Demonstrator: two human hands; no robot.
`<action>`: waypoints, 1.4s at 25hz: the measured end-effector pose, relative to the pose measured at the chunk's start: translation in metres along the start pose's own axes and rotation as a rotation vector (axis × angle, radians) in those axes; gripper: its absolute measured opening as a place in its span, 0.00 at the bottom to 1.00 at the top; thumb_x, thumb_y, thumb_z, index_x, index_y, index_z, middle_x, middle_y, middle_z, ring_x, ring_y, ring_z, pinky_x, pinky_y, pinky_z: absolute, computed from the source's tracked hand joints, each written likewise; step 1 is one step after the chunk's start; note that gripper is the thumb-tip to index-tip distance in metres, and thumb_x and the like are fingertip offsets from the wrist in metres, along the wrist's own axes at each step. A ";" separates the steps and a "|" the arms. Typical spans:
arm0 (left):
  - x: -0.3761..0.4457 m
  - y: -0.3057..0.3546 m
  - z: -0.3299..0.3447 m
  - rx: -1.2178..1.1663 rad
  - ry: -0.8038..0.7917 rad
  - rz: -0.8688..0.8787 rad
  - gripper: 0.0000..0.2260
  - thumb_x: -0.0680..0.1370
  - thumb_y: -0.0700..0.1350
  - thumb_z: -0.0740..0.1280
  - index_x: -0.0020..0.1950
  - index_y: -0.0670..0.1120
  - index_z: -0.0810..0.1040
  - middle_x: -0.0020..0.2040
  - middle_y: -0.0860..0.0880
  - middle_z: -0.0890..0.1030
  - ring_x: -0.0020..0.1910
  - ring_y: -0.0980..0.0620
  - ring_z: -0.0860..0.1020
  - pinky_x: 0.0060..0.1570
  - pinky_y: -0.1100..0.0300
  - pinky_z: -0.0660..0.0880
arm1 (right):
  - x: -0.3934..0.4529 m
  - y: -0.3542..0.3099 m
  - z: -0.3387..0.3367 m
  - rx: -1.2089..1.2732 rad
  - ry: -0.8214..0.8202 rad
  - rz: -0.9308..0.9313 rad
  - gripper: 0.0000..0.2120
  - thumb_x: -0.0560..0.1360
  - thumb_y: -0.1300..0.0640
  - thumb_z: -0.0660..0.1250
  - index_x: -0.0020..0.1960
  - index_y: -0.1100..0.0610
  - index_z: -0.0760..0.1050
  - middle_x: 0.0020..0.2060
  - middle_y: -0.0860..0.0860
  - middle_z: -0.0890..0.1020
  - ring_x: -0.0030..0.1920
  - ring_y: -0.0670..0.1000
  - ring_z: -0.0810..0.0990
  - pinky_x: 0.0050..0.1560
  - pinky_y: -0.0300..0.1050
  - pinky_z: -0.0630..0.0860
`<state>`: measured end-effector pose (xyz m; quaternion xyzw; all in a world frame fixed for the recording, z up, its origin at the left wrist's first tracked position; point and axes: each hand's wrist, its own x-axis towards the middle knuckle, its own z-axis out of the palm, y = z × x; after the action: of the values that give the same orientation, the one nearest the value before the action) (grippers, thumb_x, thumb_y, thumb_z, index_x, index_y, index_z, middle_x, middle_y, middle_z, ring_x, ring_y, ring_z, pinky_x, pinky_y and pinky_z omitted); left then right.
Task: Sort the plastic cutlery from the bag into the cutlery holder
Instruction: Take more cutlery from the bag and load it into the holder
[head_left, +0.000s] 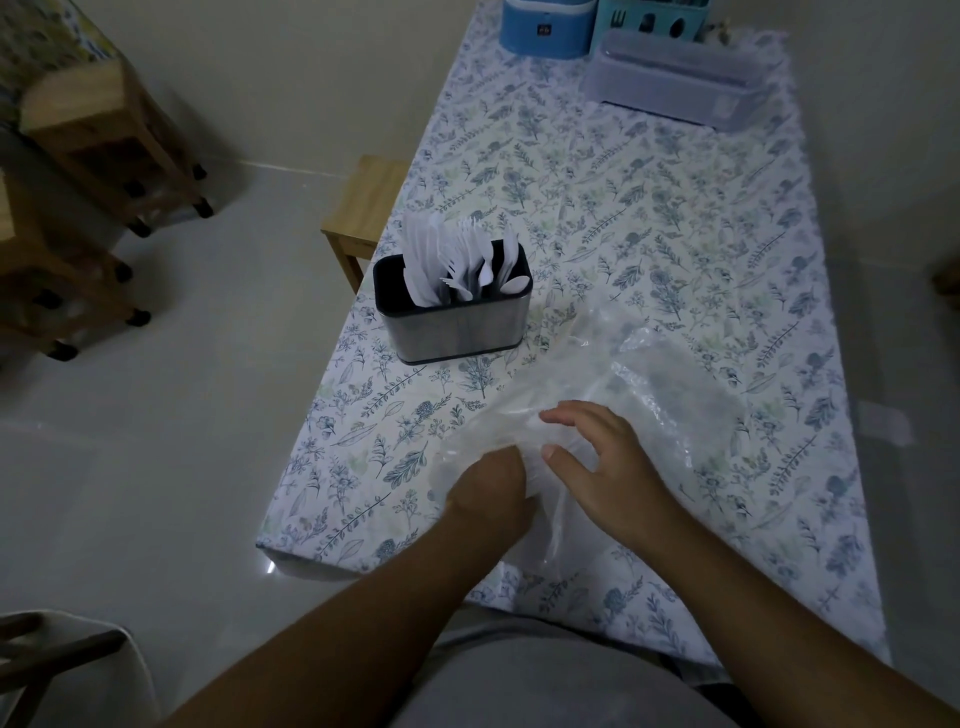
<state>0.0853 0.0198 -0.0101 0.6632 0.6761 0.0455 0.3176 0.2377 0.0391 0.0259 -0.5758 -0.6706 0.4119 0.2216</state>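
A clear plastic bag (649, 379) lies crumpled on the floral tablecloth, near the front of the table. My left hand (491, 486) is closed on the bag's near edge, its fingers hidden in the plastic. My right hand (597, 457) rests on the bag beside it, fingers spread and curled over the film. Behind and to the left stands the dark cutlery holder (457, 325) with white plastic cutlery (462, 265) upright in its compartments. I cannot tell whether any cutlery is inside the bag.
The table (675, 208) carries a blue container (545, 26), a teal holder (649, 21) and a clear lidded box (675, 78) at its far end. A wooden stool (363, 208) stands at the left edge. Wooden carts on wheels (93, 156) stand at far left.
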 end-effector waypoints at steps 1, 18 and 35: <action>-0.002 -0.004 0.001 -0.019 -0.007 0.005 0.20 0.80 0.46 0.64 0.69 0.39 0.68 0.61 0.42 0.78 0.59 0.44 0.78 0.56 0.55 0.75 | -0.002 -0.002 0.002 0.012 -0.093 -0.009 0.21 0.77 0.42 0.66 0.69 0.40 0.72 0.72 0.41 0.70 0.74 0.45 0.64 0.75 0.49 0.59; -0.082 -0.084 -0.031 -0.258 0.118 -0.168 0.16 0.75 0.43 0.68 0.58 0.55 0.66 0.47 0.55 0.77 0.43 0.53 0.77 0.38 0.62 0.71 | 0.034 0.055 0.020 -0.686 -0.253 0.237 0.41 0.71 0.25 0.59 0.79 0.34 0.49 0.82 0.47 0.43 0.81 0.54 0.41 0.74 0.74 0.46; -0.006 0.008 0.013 -0.272 -0.073 -0.104 0.38 0.68 0.59 0.73 0.71 0.46 0.61 0.60 0.47 0.72 0.59 0.47 0.75 0.54 0.55 0.76 | -0.038 0.069 0.008 -0.145 0.177 0.220 0.13 0.78 0.56 0.64 0.59 0.49 0.81 0.49 0.47 0.85 0.50 0.48 0.81 0.50 0.40 0.73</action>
<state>0.0978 0.0110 -0.0143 0.5793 0.6851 0.0961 0.4311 0.2808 0.0000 -0.0276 -0.6944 -0.6094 0.3318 0.1910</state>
